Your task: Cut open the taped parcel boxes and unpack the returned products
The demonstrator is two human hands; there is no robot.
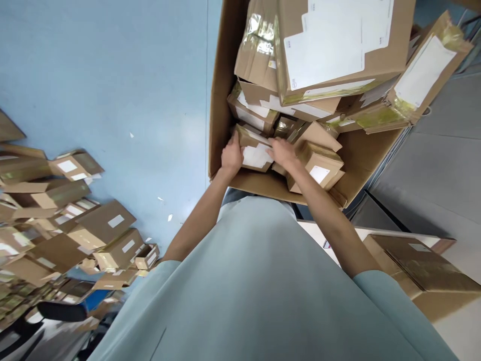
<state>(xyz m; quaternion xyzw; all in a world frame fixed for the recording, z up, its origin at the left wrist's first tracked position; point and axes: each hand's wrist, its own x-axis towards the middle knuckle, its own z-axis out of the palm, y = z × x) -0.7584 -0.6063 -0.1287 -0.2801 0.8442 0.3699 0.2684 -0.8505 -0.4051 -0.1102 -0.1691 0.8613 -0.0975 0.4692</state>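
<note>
A small cardboard box (248,159) with white labels on its side sits at the near left corner inside a large open carton (217,115). My left hand (232,154) grips its left end, fingers over the upper edge. At its right end my right hand (281,153) has its fingers closed on the upper edge. Just right of that hand is another small box (325,158) with a white label and a raised flap. Behind the held box lies a taped, labelled box (250,118). The undersides of both hands are hidden.
A big box (387,62) with white labels rests on top of the carton's load, and a taped box (424,70) leans over its right side. Many cardboard boxes (101,225) are heaped on the blue floor (150,75) at left. A closed box (424,265) stands at lower right.
</note>
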